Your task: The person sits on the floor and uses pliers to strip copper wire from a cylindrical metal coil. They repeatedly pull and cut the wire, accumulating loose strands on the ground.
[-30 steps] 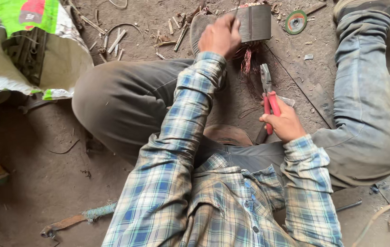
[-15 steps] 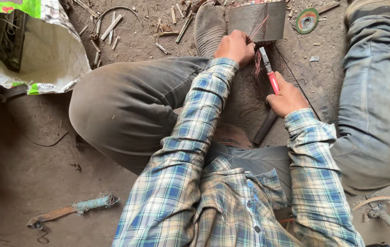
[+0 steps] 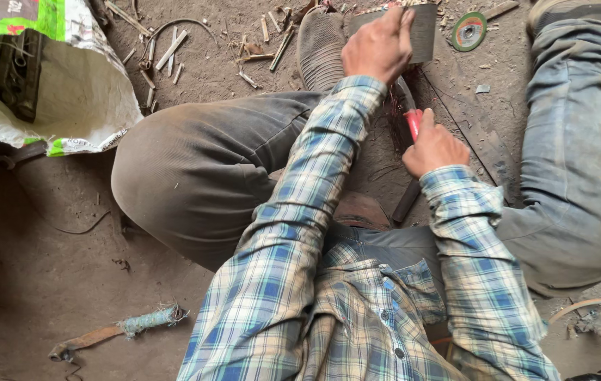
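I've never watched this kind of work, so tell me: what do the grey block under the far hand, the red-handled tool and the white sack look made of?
Grey block: looks like dull metal, flat grey with a ragged top edge under the left hand.
Red-handled tool in the right hand: seemingly metal with glossy red plastic-coated grips; its head is hidden.
White sack: probably woven plastic, with crinkled folds and green printed panels.

The pliers' (image 3: 410, 113) tips are hidden behind the left hand (image 3: 379, 46).
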A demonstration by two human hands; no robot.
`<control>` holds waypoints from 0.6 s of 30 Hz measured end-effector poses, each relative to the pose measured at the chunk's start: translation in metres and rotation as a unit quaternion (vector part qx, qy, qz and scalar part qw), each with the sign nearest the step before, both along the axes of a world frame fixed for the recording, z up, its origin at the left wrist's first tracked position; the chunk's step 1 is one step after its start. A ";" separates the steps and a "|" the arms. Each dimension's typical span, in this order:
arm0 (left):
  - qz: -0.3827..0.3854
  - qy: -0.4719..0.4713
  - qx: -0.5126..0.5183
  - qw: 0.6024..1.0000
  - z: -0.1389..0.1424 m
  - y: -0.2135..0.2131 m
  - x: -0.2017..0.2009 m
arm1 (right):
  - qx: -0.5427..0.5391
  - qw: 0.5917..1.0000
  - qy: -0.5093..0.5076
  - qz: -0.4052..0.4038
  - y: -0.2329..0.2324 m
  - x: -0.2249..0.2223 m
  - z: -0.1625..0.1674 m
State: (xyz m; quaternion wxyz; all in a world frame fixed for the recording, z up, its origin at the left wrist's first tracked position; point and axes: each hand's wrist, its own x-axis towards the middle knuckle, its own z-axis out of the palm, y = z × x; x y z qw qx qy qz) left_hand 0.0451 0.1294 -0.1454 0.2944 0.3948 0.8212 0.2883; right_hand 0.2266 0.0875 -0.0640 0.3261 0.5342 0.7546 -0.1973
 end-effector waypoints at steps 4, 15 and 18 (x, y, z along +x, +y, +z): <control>-0.021 0.163 0.260 0.951 0.002 0.024 0.018 | -0.028 0.997 0.038 -0.065 -0.005 -0.001 -0.004; -0.232 0.261 0.199 0.915 0.000 0.030 0.013 | -0.042 0.930 0.272 -0.245 -0.035 0.024 -0.055; -0.231 0.323 0.192 0.898 0.001 0.037 0.017 | -0.097 0.929 0.234 -0.268 -0.065 0.042 -0.045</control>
